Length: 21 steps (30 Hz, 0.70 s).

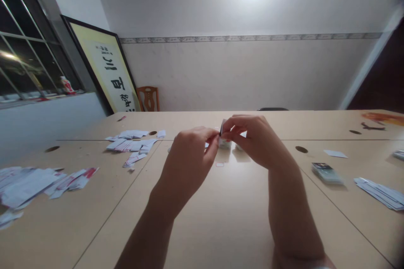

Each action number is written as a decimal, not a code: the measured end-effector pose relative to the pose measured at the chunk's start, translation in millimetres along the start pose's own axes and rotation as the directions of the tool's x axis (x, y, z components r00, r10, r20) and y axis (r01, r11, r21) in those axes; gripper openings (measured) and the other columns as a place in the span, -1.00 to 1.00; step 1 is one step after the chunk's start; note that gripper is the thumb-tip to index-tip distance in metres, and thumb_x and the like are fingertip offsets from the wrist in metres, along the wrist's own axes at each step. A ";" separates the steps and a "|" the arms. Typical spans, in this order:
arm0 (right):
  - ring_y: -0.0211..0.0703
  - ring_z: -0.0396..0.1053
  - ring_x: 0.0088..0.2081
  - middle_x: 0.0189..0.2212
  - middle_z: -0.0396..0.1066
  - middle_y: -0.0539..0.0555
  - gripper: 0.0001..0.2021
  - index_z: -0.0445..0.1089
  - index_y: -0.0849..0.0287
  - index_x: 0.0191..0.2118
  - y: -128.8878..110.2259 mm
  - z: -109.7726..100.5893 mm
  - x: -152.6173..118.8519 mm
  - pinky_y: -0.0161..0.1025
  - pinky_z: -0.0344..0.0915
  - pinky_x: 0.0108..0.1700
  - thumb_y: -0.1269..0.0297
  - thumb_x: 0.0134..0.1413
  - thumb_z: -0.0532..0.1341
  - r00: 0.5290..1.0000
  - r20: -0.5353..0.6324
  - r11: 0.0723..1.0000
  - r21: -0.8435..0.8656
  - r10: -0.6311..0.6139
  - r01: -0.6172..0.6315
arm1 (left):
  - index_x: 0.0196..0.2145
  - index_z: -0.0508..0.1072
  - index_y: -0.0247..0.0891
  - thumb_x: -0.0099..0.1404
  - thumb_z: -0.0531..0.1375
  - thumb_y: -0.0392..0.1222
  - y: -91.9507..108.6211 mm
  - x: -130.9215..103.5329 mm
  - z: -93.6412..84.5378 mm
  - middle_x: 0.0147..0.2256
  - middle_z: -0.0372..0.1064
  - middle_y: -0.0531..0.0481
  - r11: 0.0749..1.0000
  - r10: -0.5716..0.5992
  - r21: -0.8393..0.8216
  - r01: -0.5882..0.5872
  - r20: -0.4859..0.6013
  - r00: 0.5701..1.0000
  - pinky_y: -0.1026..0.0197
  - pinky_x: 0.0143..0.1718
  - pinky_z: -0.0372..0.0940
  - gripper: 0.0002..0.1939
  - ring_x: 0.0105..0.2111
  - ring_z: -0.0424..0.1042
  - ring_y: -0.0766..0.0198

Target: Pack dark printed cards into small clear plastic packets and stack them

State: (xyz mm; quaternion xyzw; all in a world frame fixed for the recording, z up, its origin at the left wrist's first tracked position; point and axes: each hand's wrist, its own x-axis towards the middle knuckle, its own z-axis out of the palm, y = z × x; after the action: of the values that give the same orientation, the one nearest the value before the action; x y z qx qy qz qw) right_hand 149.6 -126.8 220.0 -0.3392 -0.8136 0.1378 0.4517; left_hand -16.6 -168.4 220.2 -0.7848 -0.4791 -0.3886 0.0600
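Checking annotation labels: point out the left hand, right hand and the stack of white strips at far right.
Left hand [190, 151]: head view, back of the hand.
Right hand [258, 139]: head view, back of the hand.
White strips [380, 193]: head view, middle of the stack.

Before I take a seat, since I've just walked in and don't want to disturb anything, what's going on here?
A person's left hand and right hand meet above the table, their fingertips pinching a small thin piece, too small to make out clearly. Loose papers lie in scattered heaps to the left. To the right are a small stack with a dark top and a pile of paper strips.
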 end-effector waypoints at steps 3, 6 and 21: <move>-0.32 0.41 -0.41 -0.46 0.47 -0.08 -0.83 0.44 0.15 -0.49 -1.9 -0.6 -1.2 -0.33 0.28 -0.32 0.48 0.08 0.23 1.000 0.000 1.000 -0.025 -0.014 0.014 | -0.35 0.57 -0.21 0.32 0.14 -0.26 0.2 0.8 -0.3 -0.40 0.55 0.08 1.000 -0.012 -0.022 0.012 0.002 1.000 0.24 -0.40 0.19 -0.81 -0.47 0.41 0.34; -0.32 0.41 -0.41 -0.47 0.46 -0.09 -0.84 0.44 0.14 -0.49 -3.5 -1.5 -1.7 -0.34 0.27 -0.32 0.47 0.08 0.25 1.000 0.002 0.999 -0.032 -0.026 0.026 | -0.37 0.57 -0.21 0.31 0.16 -0.25 -0.9 1.6 -0.1 -0.43 0.55 0.10 0.999 -0.014 -0.044 0.014 0.000 1.000 0.25 -0.41 0.18 -0.81 -0.49 0.41 0.36; -0.25 0.45 -0.38 -0.45 0.49 -0.04 -0.87 0.47 0.13 -0.45 -3.2 -2.8 -3.5 -0.32 0.29 -0.37 0.42 0.08 0.24 0.995 0.099 0.999 0.051 0.009 -0.014 | -0.44 0.60 -0.24 0.26 0.16 -0.26 -3.2 0.1 0.5 -0.51 0.53 0.04 0.999 -0.014 -0.042 0.014 0.000 1.000 0.27 -0.51 0.16 -0.79 -0.54 0.41 0.33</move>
State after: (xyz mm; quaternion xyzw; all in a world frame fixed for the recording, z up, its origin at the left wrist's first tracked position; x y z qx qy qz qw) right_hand 151.9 -131.7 221.0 -0.3248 -0.8293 0.1779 0.4185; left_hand -18.9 -166.4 219.1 -0.7823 -0.4764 -0.3992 0.0408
